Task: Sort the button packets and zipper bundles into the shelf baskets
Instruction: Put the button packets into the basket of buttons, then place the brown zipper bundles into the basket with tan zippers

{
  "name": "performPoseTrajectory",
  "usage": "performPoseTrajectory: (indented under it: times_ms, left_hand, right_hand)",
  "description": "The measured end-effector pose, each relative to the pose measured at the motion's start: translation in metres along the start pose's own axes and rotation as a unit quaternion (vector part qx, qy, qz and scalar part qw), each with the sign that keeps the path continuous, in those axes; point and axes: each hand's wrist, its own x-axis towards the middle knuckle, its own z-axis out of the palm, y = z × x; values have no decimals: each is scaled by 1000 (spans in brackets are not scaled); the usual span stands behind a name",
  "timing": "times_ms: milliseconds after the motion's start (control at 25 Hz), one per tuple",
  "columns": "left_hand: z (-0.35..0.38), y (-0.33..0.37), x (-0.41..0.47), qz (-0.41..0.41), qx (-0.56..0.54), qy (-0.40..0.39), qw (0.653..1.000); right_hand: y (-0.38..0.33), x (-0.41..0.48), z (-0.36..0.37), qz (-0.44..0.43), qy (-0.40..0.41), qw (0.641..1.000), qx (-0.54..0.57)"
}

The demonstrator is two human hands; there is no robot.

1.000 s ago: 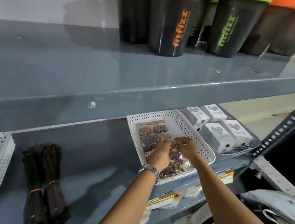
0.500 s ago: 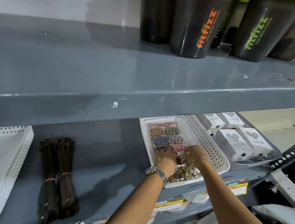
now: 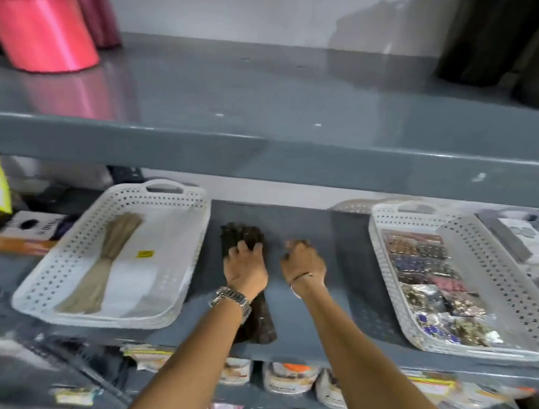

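1. Left hand [image 3: 245, 267] lies palm down on the dark zipper bundle [image 3: 254, 318], fingers curled over its far part; grip looks closed on it.
2. Dark zipper bundle lies flat on the grey shelf [image 3: 302, 314], long axis running near to far, its near end close to the shelf's front edge.
3. Right hand [image 3: 302, 263] sits just right of the bundle, fingers curled inward, nothing seen in it; cannot tell if the knuckles touch the shelf.
4. Left white basket [image 3: 183, 275], perforated, angled on the shelf; its right rim is just left of the bundle, narrow gap. A tan zipper bundle [image 3: 105, 269] lies inside along the left half; the right half of the floor is bare apart from a small yellow tag.
5. Right white basket [image 3: 492, 267] holds button packets [image 3: 429, 282] in a row along its left side, from far to near; its right side is open floor.
6. Open shelf strip between the two baskets; both hands and the dark bundle are in it, with bare room to the right of the right hand up to the right basket's rim.
7. Upper shelf [image 3: 257, 147] overhangs the far side, limiting headroom; pink container [image 3: 41, 31] far left on it, dark ones far right.
8. Frame is motion-blurred at the edges.
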Motion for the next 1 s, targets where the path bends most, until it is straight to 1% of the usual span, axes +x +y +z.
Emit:
performPoseTrajectory:
  times_ms: [80,120,200,280,320,360,440,520,560,600,680,720,800,880,920,960,1000]
  left_hand:
    - [6,-31,-10,-18,1,-55,998]
    - [10,-39,-14,-13,-6,-66,998]
    - [16,-48,-20,0,-31,-62,998]
    - [16,-54,-19,0,-81,-60,995]
    - [15,-57,-15,-3,-120,-66,991]
    - [9,-58,-13,-5,-161,-76,984]
    - [-15,-58,-11,10,-243,-80,967]
    - [-47,-60,-9,28,-308,-63,949]
    - [-64,-63,-7,36,-320,-47,945]
    - [-82,-69,-5,47,-312,-24,949]
    - [-109,-89,2,69,-256,52,963]
    - [-118,-104,6,71,-226,89,967]
    - [-123,-142,10,56,-167,119,977]
    - [-108,-185,14,30,-79,133,988]
    - [-93,-206,17,20,-53,132,990]
    - [-78,-222,18,11,-46,112,993]
    - [-61,-236,19,-8,-56,70,996]
  right_hand:
    - [-31,-17,32,4,-74,997,11]
    - [-41,-23,42,14,-90,996,9]
    - [-47,-28,53,37,-87,996,3]
    - [-44,-29,53,67,-77,994,34]
    - [-43,-30,51,94,-72,990,80]
    - [-43,-32,47,131,-64,978,148]
    - [-52,-37,36,191,-32,939,284]
    - [-70,-40,21,190,7,914,358]
    - [-82,-39,13,181,29,906,381]
    - [-98,-38,6,168,52,901,398]
    - [-131,-35,-3,129,93,896,415]
    - [-150,-34,-3,105,107,899,412]
    - [-182,-37,6,58,111,919,375]
    - [-208,-41,29,16,76,952,298]
    - [-217,-45,43,-3,51,968,245]
    - [-223,-49,59,-21,24,983,181]
    - [-227,-53,75,-34,-2,993,115]
